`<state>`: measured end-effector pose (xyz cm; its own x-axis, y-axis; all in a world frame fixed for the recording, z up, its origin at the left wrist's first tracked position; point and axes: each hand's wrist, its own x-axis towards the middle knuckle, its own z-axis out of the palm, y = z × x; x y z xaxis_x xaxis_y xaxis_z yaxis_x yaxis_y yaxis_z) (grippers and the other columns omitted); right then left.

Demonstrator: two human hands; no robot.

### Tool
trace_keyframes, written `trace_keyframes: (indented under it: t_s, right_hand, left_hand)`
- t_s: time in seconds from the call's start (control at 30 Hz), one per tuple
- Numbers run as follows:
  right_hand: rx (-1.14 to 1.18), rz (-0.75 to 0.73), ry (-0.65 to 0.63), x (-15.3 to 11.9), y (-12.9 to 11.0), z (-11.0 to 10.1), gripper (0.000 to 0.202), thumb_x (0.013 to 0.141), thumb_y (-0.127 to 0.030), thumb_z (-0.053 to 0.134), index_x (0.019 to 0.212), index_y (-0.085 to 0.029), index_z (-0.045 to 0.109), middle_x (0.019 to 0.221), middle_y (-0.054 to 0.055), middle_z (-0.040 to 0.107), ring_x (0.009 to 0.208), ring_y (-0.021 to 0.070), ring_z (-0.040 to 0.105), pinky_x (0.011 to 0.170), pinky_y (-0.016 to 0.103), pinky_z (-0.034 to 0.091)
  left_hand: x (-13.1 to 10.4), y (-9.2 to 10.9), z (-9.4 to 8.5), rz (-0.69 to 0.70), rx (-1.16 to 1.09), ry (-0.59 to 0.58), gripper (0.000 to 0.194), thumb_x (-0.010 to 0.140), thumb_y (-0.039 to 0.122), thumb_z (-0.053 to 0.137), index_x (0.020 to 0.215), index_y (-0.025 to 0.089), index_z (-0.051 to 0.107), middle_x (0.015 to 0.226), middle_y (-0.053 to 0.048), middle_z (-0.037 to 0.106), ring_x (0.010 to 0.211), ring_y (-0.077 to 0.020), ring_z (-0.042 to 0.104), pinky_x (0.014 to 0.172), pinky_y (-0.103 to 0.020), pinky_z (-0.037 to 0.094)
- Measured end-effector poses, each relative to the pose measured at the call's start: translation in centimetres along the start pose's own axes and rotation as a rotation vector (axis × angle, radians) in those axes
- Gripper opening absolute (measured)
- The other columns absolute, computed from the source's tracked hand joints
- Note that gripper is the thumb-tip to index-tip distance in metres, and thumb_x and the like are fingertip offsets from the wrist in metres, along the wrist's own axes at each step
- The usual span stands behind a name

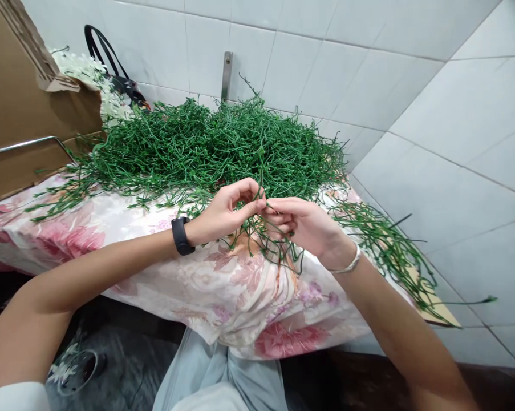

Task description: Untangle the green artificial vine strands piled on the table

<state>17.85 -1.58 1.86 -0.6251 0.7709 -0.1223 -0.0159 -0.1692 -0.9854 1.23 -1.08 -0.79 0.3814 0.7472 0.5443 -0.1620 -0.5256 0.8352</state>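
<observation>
Pinching at a green stem (261,178) with thumb and forefinger, your left hand (239,208) meets your right hand (306,225) over the near edge of the pile (214,142). The exact spot where the fingertips close is small and partly covered by the fingers, so you cannot tell which strand each one presses on. Your right hand has its thumb and forefinger pressed together at that same spot, while its other fingers curl round a loose bunch of stems (297,260); the bunch is partly hidden behind those fingers, and its ends dangle over the flowered cloth (69,234).

The pile lies on the cloth beyond your hands, too tangled to separate one strand from another. To your right, more stems (379,242) spread across a yellowish board (443,311), covering most of it. At the left, a cardboard box (21,114) is cut off by the frame edge; white flowers (114,103) beside it partly hide a bag (129,88) with black handles. Below the cloth, in shadow at the lower left, a container (75,374) with pale flowers (63,365) is hard to make out.
</observation>
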Motion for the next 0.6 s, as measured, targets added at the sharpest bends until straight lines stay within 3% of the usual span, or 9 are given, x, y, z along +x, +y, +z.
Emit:
trace_keyframes:
  t_s: [0.1, 0.2, 0.37, 0.47, 0.53, 0.6]
  right_hand:
    - [0.064, 0.047, -0.021, 0.0, -0.1, -0.3, 0.014, 0.081, -0.025, 0.044, 0.071, -0.016, 0.045, 0.056, -0.007, 0.017, 0.046, 0.0045, 0.015, 0.045, 0.022, 0.016]
    - [-0.081, -0.106, 0.120, 0.0, 0.2, 0.2, 0.013, 0.081, -0.028, 0.047, 0.075, -0.017, 0.044, 0.054, -0.008, 0.022, 0.045, 0.0043, 0.017, 0.044, 0.021, 0.016]
    - [-0.726, -0.438, 0.374, 0.0, 1.2, 0.9, 0.021, 0.079, -0.033, 0.053, 0.092, -0.020, 0.041, 0.054, -0.008, 0.028, 0.046, 0.0054, 0.028, 0.046, 0.020, 0.022]
    - [-1.156, -0.617, 0.488, 0.0, 1.7, 0.9, 0.013, 0.085, -0.028, 0.045, 0.092, -0.018, 0.046, 0.058, -0.005, 0.040, 0.048, 0.0064, 0.036, 0.050, 0.022, 0.028]
    - [-1.304, -0.699, 0.533, 0.0, 1.8, 0.9, 0.013, 0.086, -0.027, 0.042, 0.089, -0.016, 0.050, 0.069, 0.000, 0.051, 0.054, 0.0074, 0.043, 0.054, 0.023, 0.032]
    - [-1.280, -0.710, 0.546, -0.1, 1.7, 0.8, 0.014, 0.085, -0.027, 0.044, 0.087, -0.016, 0.053, 0.072, 0.001, 0.054, 0.057, 0.0083, 0.045, 0.056, 0.023, 0.033]
  left_hand:
    - [-0.1, -0.2, 0.1, 0.019, -0.005, -0.005, 0.014, 0.079, 0.026, 0.056, 0.079, 0.014, 0.049, 0.074, 0.001, 0.048, 0.069, -0.0075, 0.046, 0.065, -0.020, 0.039]
    - [0.0, -0.2, 0.2, -0.014, -0.032, 0.050, 0.014, 0.078, 0.026, 0.057, 0.077, 0.014, 0.049, 0.073, 0.001, 0.048, 0.067, -0.0065, 0.045, 0.064, -0.019, 0.039]
    - [0.4, -0.4, 0.1, -0.090, -0.101, 0.145, 0.017, 0.074, 0.027, 0.061, 0.073, 0.013, 0.051, 0.067, 0.003, 0.047, 0.061, -0.0053, 0.043, 0.057, -0.018, 0.036]
    - [0.7, -0.7, 0.0, -0.129, -0.103, 0.162, 0.019, 0.072, 0.028, 0.062, 0.071, 0.013, 0.052, 0.064, 0.003, 0.047, 0.059, -0.0054, 0.043, 0.056, -0.018, 0.035]
    - [0.7, -0.8, -0.1, -0.141, -0.108, 0.156, 0.018, 0.072, 0.028, 0.062, 0.071, 0.013, 0.052, 0.064, 0.003, 0.047, 0.060, -0.0056, 0.043, 0.056, -0.019, 0.034]
    - [0.7, -0.7, -0.2, -0.146, -0.115, 0.130, 0.018, 0.073, 0.028, 0.062, 0.072, 0.013, 0.052, 0.065, 0.003, 0.048, 0.061, -0.0058, 0.044, 0.058, -0.019, 0.035]
